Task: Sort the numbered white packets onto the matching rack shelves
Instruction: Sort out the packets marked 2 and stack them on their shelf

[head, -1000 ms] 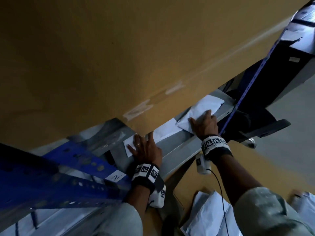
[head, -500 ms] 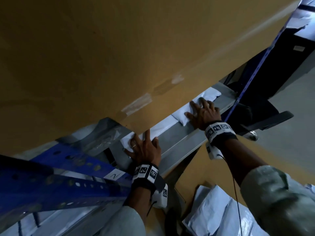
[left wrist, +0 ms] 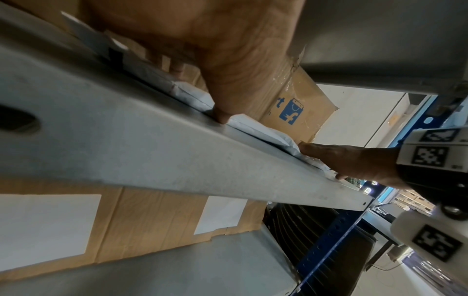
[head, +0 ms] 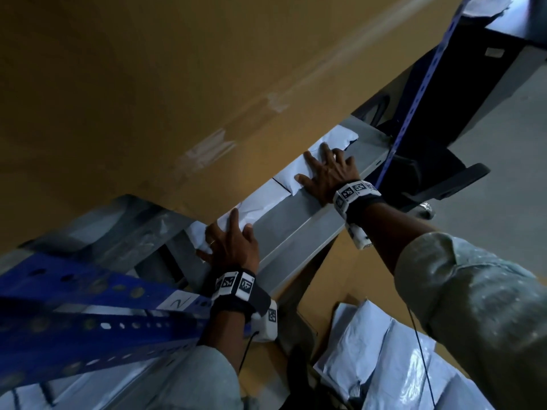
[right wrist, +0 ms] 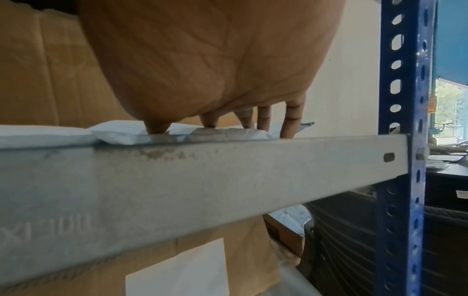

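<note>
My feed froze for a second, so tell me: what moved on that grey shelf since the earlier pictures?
Both flat white packets slid deeper onto the grey metal shelf, toward the brown cardboard box. The right hand pushed its white packet in, the left hand its own white packet. Neither took hold or let go. The packets on the floor stayed.

Pale green sleeves [head: 473,306] — black wristbands [head: 239,300], white tag-marked cameras [head: 266,324].

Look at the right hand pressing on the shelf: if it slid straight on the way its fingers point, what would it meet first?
Probably the cardboard box behind the white packet under the right hand; depth there is unclear.
</note>
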{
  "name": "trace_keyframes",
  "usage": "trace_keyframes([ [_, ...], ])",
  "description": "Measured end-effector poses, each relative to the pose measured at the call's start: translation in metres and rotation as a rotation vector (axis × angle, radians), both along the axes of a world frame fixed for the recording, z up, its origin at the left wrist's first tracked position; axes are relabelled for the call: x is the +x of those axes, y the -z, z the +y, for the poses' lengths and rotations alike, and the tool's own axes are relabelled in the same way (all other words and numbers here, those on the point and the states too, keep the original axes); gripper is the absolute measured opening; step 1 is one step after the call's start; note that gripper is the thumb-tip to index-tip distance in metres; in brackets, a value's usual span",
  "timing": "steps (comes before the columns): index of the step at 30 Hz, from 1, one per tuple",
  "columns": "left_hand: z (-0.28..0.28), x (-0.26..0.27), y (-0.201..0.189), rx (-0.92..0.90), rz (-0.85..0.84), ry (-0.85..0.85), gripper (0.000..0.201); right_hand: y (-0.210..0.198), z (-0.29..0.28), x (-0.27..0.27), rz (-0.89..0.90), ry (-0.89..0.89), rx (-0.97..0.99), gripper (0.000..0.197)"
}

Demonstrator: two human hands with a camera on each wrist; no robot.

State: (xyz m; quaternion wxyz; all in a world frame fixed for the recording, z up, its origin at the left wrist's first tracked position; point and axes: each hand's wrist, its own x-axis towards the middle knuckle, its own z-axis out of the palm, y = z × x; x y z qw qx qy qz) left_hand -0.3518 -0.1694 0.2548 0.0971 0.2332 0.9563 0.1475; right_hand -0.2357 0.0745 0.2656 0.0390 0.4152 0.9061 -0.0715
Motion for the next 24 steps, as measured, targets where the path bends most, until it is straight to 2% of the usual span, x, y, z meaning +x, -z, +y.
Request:
trace_keyframes([
  [5,0.004,0.002,-0.013,-0.034,-0.029,0.0,0.048,0.0,-0.002,-0.005,-0.006,-0.013,-0.01,0.084],
  [9,0.018,0.006,-0.047,-0.055,-0.054,0.007,0.053,-0.009,-0.003,-0.004,0.009,-0.008,-0.01,0.09],
  [13,0.051,0.006,-0.082,-0.096,-0.195,0.112,0.06,-0.03,0.015,-0.01,-0.076,-0.004,-0.081,0.097],
  [18,0.068,0.007,-0.088,-0.227,-0.283,0.136,0.069,-0.04,0.028,-0.026,-0.231,-0.001,-0.153,0.108],
  [24,0.068,0.011,-0.084,-0.186,-0.223,0.117,0.07,-0.03,0.02,-0.03,-0.208,0.015,-0.183,0.111],
])
